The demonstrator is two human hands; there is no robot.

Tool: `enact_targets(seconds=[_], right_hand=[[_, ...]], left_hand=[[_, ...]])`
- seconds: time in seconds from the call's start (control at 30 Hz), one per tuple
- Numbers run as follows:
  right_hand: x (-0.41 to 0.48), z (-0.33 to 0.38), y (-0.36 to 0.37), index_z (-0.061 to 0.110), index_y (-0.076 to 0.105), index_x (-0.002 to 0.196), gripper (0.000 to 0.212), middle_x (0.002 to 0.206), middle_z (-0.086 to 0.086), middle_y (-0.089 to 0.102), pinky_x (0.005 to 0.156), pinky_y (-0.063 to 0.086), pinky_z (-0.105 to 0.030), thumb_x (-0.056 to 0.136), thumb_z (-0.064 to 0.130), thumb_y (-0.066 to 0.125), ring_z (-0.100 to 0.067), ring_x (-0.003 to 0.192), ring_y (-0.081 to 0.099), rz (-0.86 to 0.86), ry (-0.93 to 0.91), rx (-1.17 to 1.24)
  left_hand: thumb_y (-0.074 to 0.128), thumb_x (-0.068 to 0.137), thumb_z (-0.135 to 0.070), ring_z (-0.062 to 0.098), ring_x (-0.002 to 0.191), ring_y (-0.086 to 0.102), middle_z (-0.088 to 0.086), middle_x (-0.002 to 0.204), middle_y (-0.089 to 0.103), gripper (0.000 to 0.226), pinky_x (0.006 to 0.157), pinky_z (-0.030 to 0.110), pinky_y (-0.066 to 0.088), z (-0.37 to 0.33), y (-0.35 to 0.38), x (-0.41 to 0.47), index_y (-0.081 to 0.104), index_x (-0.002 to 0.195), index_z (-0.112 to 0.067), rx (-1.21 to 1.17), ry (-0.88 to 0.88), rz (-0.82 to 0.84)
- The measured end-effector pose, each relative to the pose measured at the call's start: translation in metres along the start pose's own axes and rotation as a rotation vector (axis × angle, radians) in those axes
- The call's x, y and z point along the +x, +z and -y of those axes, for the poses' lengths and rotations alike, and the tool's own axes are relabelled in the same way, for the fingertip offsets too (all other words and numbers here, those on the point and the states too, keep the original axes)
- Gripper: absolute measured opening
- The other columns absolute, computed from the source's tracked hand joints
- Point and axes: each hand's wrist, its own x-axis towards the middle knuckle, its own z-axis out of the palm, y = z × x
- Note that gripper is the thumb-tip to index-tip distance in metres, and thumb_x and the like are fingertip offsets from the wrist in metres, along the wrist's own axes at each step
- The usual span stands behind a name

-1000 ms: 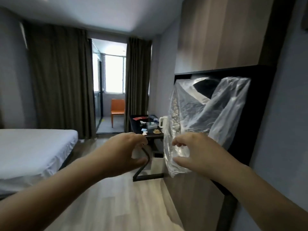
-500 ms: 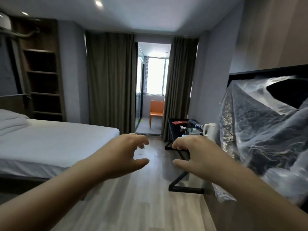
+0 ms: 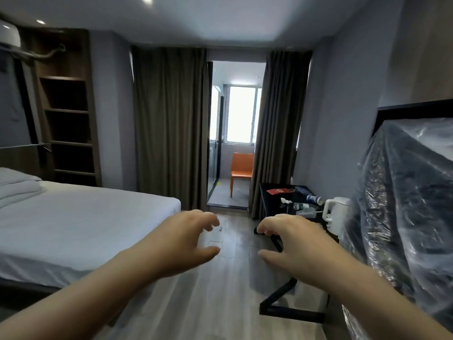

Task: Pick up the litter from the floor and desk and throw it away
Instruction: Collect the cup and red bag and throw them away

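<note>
Two empty grasps above grey plank floor (image 3: 220,290). Beside white-sheeted bed (image 3: 85,217), left hand (image 3: 181,241): fingers loosely curled, thumb apart, touching nothing. Between hands, small dark scrap (image 3: 220,228) on floor. Right hand (image 3: 291,246) likewise clawed, empty. Further right, black desk (image 3: 272,200) strewn with red paper (image 3: 279,191), plastic bottles (image 3: 313,199).

Both arms reach forward, the left hand (image 3: 186,239) and right hand (image 3: 291,244) side by side with fingers loosely curled, holding nothing. At two o'clock the dark worktop (image 3: 273,201) carries a red packet (image 3: 279,191), bottles (image 3: 314,199) and a white kettle (image 3: 337,212). A small scrap (image 3: 220,228) lies on the floor (image 3: 220,303) at twelve o'clock; the bed (image 3: 73,217) fills nine o'clock.
</note>
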Motion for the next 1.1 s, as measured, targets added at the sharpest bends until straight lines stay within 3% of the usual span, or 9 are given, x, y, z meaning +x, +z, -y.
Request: enact_targets(seconds=[0.53, 0.77, 0.97, 1.1], right_hand=[[0.274, -0.134, 0.121, 0.032, 0.053, 0.125, 0.041, 0.116, 0.013, 0.055, 0.086, 0.044, -0.022, 0.086, 0.043, 0.060, -0.006, 0.109, 0.051, 0.105, 0.068, -0.032], [0.380, -0.195, 0.179, 0.033, 0.054, 0.122, 0.040, 0.115, 0.014, 0.056, 0.088, 0.044, -0.023, 0.084, 0.045, 0.060, -0.006, 0.108, 0.051, 0.161, 0.093, -0.004], [0.482, -0.259, 0.242, 0.035, 0.056, 0.114, 0.036, 0.100, 0.018, 0.052, 0.070, 0.035, -0.018, 0.080, 0.045, 0.061, -0.003, 0.097, 0.051, 0.159, 0.101, 0.022], [0.556, -0.311, 0.274, 0.034, 0.058, 0.114, 0.037, 0.102, 0.016, 0.056, 0.074, 0.039, -0.020, 0.079, 0.045, 0.062, -0.005, 0.098, 0.053, 0.169, 0.110, 0.073]], left_hand=[[0.062, 0.083, -0.053, -0.004, 0.100, 0.051, -0.021, 0.120, 0.056, 0.048, 0.088, 0.012, 0.043, 0.202, 0.117, 0.237, 0.050, 0.127, -0.038, -0.053, -0.093, 0.075], [0.064, 0.081, -0.052, -0.006, 0.103, 0.053, -0.022, 0.117, 0.056, 0.047, 0.093, 0.019, 0.046, 0.269, 0.177, 0.332, 0.051, 0.125, -0.038, -0.115, -0.128, 0.141], [0.064, 0.083, -0.050, -0.001, 0.097, 0.053, -0.020, 0.116, 0.057, 0.047, 0.088, 0.013, 0.045, 0.333, 0.224, 0.430, 0.051, 0.126, -0.036, -0.088, -0.158, 0.165], [0.064, 0.084, -0.049, -0.002, 0.096, 0.054, -0.017, 0.118, 0.058, 0.046, 0.088, 0.015, 0.046, 0.371, 0.246, 0.507, 0.052, 0.126, -0.035, -0.088, -0.192, 0.176]])
